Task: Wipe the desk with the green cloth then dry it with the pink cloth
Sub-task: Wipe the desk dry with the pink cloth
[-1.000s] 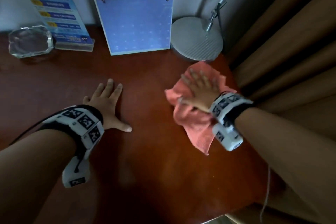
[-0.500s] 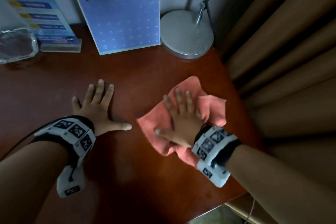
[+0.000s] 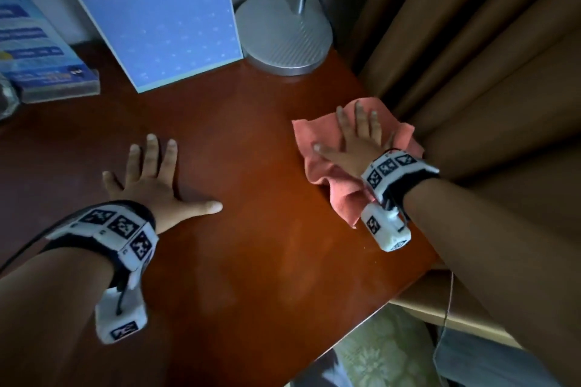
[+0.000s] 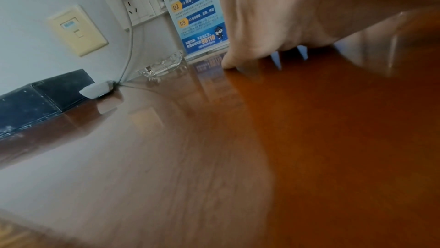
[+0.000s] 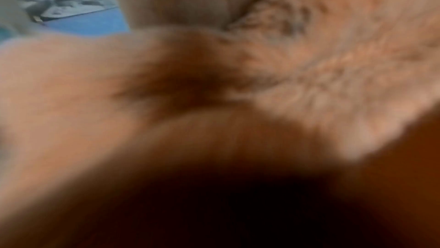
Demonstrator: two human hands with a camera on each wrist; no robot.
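1. right hand (image 3: 356, 148) lies flat, fingers straight and spread, pressing the crumpled pink terry cloth (image 3: 327, 179) onto the glossy reddish-brown wooden counter (image 3: 251, 261).
2. the cloth bunches under the palm and trails back below the wrist.
3. left hand (image 3: 151, 182) rests flat on the counter, fingers splayed, thumb pointing toward the right hand, holding nothing.
4. beyond the right hand's fingertips stands a round grey metal lamp base (image 3: 283, 34).
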